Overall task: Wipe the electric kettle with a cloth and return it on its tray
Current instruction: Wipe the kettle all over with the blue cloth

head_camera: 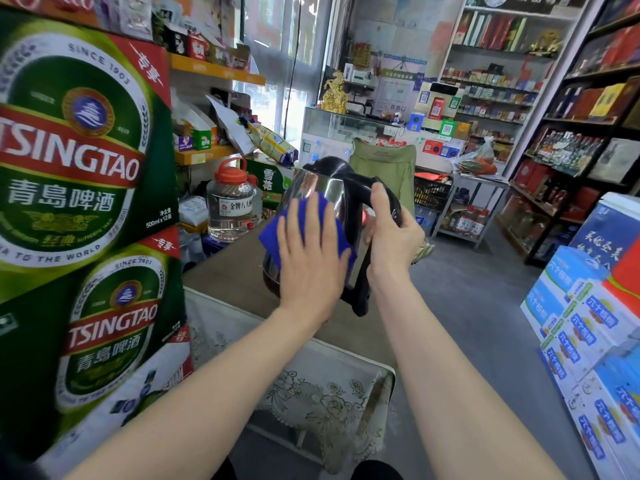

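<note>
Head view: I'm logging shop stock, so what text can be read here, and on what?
"TSINGTAO", "SINCE 1903", "青島啤酒", "500ml x 12": upper beer carton.
"TSINGTAO", "青島啤酒": lower beer carton.
"金牌": label on the clear jug.
"雪花": green carton.
Blue boxes and shelf labels: too blurred.
Kettle, blue cloth: no text.

L hand [310, 256] flat, R hand [393, 230] gripping.
</note>
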